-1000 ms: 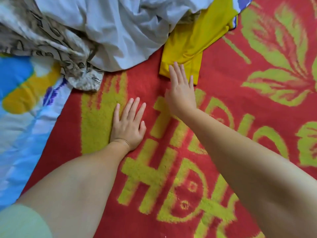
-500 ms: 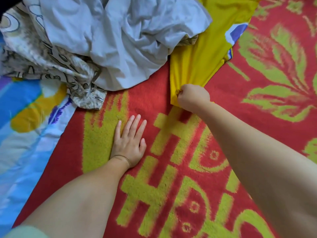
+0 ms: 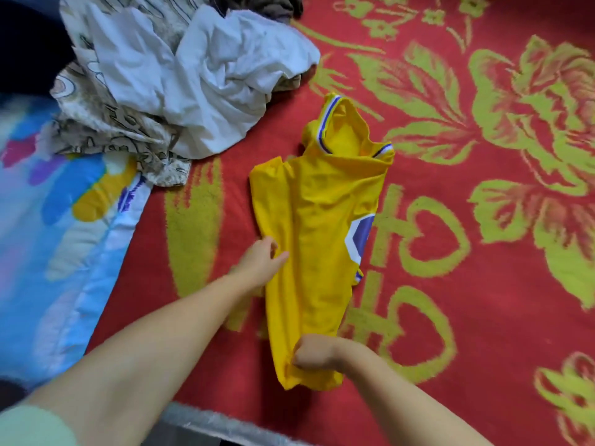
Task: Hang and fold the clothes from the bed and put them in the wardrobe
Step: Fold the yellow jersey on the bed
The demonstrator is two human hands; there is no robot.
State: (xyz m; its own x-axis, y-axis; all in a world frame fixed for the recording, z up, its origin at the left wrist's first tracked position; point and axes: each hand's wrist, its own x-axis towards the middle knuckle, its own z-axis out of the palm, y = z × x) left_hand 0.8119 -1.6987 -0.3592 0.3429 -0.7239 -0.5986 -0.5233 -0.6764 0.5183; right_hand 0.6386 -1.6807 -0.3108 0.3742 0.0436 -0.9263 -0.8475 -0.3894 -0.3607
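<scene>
A yellow sleeveless jersey (image 3: 317, 220) with blue-and-white trim lies lengthwise on the red and yellow-green blanket (image 3: 483, 284), its neck end pointing away from me. My right hand (image 3: 317, 352) grips the jersey's near hem in a fist. My left hand (image 3: 262, 257) is at the jersey's left edge, its fingers tucked into the cloth there. A heap of white and patterned clothes (image 3: 199, 82) sits at the far left of the bed.
A blue cartoon-print sheet (image 3: 48, 236) covers the bed's left side. The bed's near edge (image 3: 209, 420) runs along the bottom of the view. Dark cloth (image 3: 257, 4) lies behind the heap.
My right hand gripped the yellow jersey and pulled it out of the heap toward me. My left hand left the blanket and went to the jersey's left edge.
</scene>
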